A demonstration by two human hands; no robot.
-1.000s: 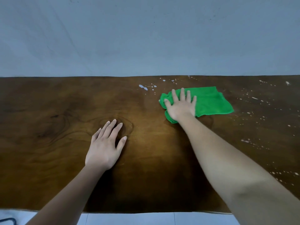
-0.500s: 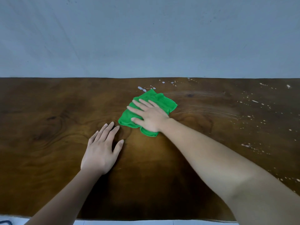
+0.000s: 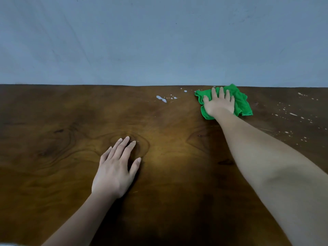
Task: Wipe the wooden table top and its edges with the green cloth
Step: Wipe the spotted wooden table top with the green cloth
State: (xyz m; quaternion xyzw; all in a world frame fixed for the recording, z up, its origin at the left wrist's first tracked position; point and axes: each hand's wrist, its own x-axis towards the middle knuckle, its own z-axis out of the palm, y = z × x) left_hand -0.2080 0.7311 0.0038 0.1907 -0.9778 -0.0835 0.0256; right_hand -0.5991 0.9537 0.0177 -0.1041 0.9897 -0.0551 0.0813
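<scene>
At the far edge of the table [image 3: 53, 174], right of centre: one green cloth [image 3: 242, 106], crumpled, its upper folds reaching the line where the wood meets the wall [image 3: 159, 41]. On the cloth: the right hand [image 3: 219, 105], palm down, fingers straight and spread, pointing toward the wall; it presses flat and grasps nothing, and cloth shows on both sides of it and beyond the fingertips. The right forearm runs bare from the lower right corner diagonally up to the cloth. Near the middle of the table, well apart from the cloth: the left hand [image 3: 115, 172], palm down on bare wood, fingers straight and close together, thumb set out to the right, holding nothing; its fingertips lie at a ring-shaped knot in the grain. Left of the cloth, near the far edge: white drops [image 3: 161, 99], the largest an elongated blot, with smaller dots trailing toward the cloth. Right of the cloth: scattered white specks [image 3: 292, 114], spreading down the right side of the table. Table surface: dark brown wood with swirling grain, lighter in the centre between the two arms. Background: plain grey-blue wall.
</scene>
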